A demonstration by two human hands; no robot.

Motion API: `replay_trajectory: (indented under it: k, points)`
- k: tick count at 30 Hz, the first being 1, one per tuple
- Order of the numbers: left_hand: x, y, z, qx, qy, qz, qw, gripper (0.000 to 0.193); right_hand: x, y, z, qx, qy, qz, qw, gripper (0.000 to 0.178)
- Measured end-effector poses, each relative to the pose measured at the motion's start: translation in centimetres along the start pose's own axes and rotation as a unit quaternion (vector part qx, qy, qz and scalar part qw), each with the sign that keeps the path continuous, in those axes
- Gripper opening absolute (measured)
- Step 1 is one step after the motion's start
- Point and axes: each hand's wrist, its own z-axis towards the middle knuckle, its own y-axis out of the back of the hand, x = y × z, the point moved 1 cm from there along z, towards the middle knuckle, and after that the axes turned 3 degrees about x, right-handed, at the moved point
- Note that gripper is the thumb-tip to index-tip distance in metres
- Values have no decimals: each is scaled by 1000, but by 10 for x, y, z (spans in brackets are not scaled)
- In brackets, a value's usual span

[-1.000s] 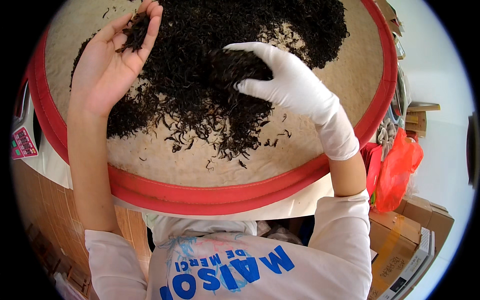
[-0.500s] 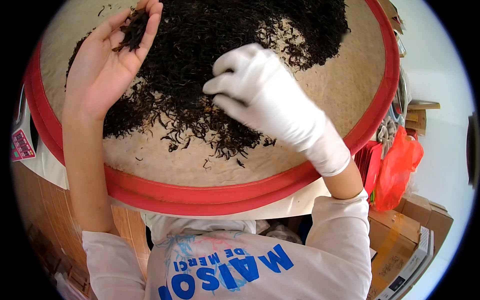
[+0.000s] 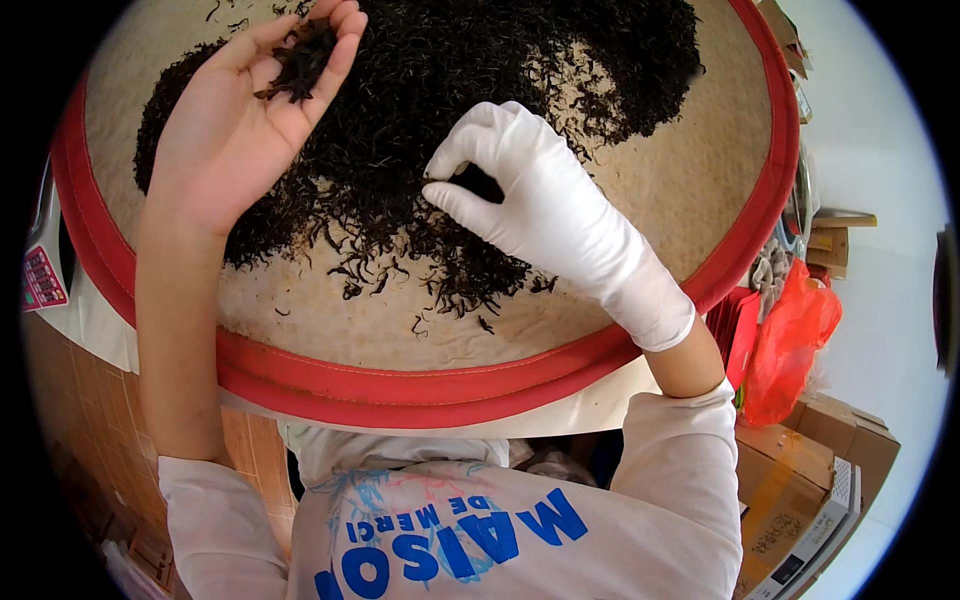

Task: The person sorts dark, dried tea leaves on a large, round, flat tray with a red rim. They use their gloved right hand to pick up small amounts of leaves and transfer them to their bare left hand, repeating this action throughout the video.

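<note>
A large round woven tray (image 3: 650, 250) with a red rim holds a wide heap of dark dried tea leaves (image 3: 440, 110). My left hand (image 3: 235, 130) is bare, palm up over the tray's left part, cupping a small clump of leaves near its fingers. My right hand (image 3: 545, 215) wears a white glove and hovers over the middle of the heap, its thumb and fingers pinched on a few dark leaves.
An orange-red plastic bag (image 3: 790, 340) hangs at the right beside the tray. Cardboard boxes (image 3: 820, 480) stand at the lower right. A tiled floor (image 3: 90, 430) shows at the lower left.
My gloved right hand lifted off the heap, swung left and closed its fingers into a pinch on some leaves. My left hand stayed cupped with its clump.
</note>
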Motion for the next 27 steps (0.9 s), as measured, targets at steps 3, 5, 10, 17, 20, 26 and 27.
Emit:
replay_trajectory:
  k: [3, 5, 10, 17, 20, 26, 27]
  points:
    - [10, -7, -2, -37, -7, 32, 999, 34, 3, 8, 0, -3, -83, 154, 985, 12]
    - [17, -13, -3, -65, -4, 60, 996, 34, 5, 15, 0, 31, -173, 239, 955, 15]
    - [34, -19, -2, -97, 26, 90, 991, 35, -3, 22, -1, 29, -201, 392, 897, 22]
    - [53, -25, -4, -71, 109, 115, 985, 37, -3, 22, 3, -93, -178, 363, 910, 15]
    - [64, -25, -6, -78, 126, 126, 981, 33, 0, 17, 5, -111, -148, 338, 923, 14]
    - [62, -23, -3, -79, 137, 94, 983, 31, -6, 45, 1, -144, -122, 157, 969, 14]
    - [60, -22, -3, -85, 129, 90, 984, 31, -7, 52, -1, -146, -148, 127, 970, 13]
